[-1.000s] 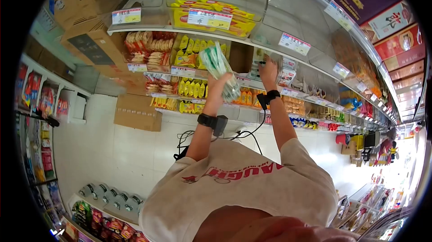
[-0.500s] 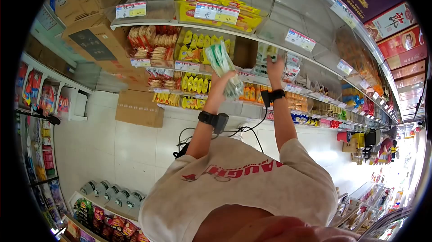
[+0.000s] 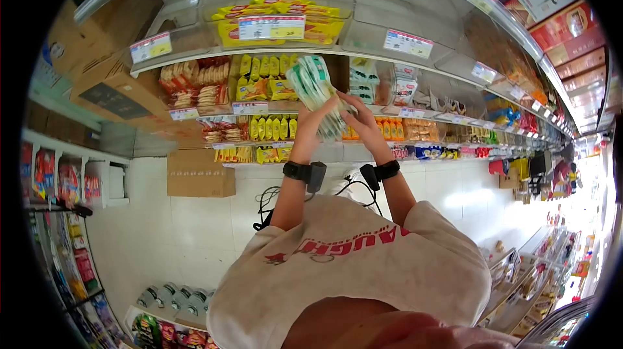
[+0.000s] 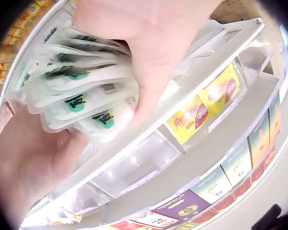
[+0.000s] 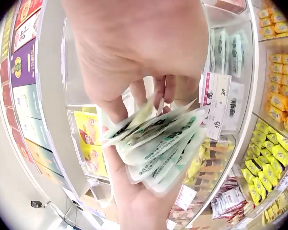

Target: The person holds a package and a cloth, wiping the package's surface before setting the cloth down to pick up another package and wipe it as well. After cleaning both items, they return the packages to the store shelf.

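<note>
My left hand (image 3: 310,131) grips a fanned stack of flat, clear-and-white plastic packets (image 3: 309,78) with green print, in front of the snack shelf. In the left wrist view its thumb lies along one side of the packets (image 4: 81,93). My right hand (image 3: 365,128) has come to the stack's near right end. Seen from the right wrist, its fingers (image 5: 116,109) curl over the packet edges and pinch at them. Similar packets (image 3: 363,79) stand in a shelf compartment just behind, to the right.
Yellow snack packs (image 3: 265,91) fill the neighbouring compartment, with bagged round crackers (image 3: 195,83) farther left. A clear-fronted shelf with yellow bags (image 3: 279,21) overhangs the hands. On the floor at left stands a cardboard box (image 3: 201,174). Cables (image 3: 266,201) hang near the wrists.
My right hand has drawn back from the shelf compartment and moved left to the stack. The left hand keeps hold of the packets. The head view has shifted a little.
</note>
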### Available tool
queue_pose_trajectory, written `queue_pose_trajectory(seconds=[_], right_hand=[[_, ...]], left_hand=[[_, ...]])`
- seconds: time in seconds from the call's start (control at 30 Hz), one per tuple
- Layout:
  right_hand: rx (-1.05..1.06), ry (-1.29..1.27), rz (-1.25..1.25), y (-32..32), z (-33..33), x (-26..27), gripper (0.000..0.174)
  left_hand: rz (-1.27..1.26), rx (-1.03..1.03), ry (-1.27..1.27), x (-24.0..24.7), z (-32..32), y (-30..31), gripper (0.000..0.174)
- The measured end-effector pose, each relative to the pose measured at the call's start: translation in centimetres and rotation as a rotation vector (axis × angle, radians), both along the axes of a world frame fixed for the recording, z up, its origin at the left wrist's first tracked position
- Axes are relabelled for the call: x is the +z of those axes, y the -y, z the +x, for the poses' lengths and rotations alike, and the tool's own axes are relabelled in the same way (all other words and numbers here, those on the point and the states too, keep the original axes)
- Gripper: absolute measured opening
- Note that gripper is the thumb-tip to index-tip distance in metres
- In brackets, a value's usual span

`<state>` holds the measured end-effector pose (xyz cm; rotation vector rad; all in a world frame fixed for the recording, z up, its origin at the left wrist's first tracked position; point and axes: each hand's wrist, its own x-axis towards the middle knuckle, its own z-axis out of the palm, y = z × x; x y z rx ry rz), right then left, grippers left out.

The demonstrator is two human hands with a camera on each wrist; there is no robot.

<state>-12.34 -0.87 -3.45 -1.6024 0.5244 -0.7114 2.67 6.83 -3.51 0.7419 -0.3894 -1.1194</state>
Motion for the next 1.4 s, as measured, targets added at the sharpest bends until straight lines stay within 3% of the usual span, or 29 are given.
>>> queue_pose_trajectory(seconds=[0.2,0.4,0.5,0.6,0.67,0.8,0.9,1.0,1.1,1.17,1.23,1.4], right_hand=[[0.141,0.078,0.023,1.1,-0.7,1.8,0.051],[0.059,-0.105,-0.155,1.6,0.5,1.6,0.056],[-0.005,-0.075,-0.048,0.8,1.8,1.1,0.066],[0.061,-0.174,0.035,0.5,2.1,1.2,0.072],[0.069,-0.220,-0.068,0.1,2.1,1.6,0.072],[0.127,-0.240,-0.263,-1.5,2.6,2.8,0.073],[0.157,-0.229,0.009,-2.6,3.1,2.1,0.078],[0.142,-0.139,-0.103,-2.6,3.2,0.7,0.077],[-0.040,-0.301,0.389,-3.3,2.2,2.6,0.075],[-0.023,-0.271,0.599,-3.9,1.5,1.0,0.067],[0.072,0.021,0.912,-4.2,1.6,0.0,0.063],[0.079,0.151,0.888,-5.7,-0.4,2.9,0.064]], left_hand=[[0.007,0.036,-0.049,-1.0,-1.2,2.4,0.042],[0.027,0.150,-0.146,-0.7,-1.5,2.4,0.043],[0.041,0.165,-0.114,-1.2,-0.2,2.2,0.044],[0.041,0.190,-0.126,-1.4,0.3,2.0,0.044],[0.026,0.198,-0.145,-0.4,0.3,1.2,0.044],[-0.039,0.007,-0.046,1.5,1.7,-0.9,0.046],[0.001,0.009,0.006,-0.5,2.7,-1.5,0.047],[0.047,0.093,0.011,-1.3,3.2,-1.6,0.049],[0.077,0.117,0.027,-1.4,3.0,-2.5,0.048],[0.110,0.114,0.128,-1.6,2.7,-2.8,0.045],[0.124,0.063,0.211,-0.6,2.1,-2.8,0.046],[0.016,-0.007,0.377,1.7,-0.4,-3.0,0.060]])
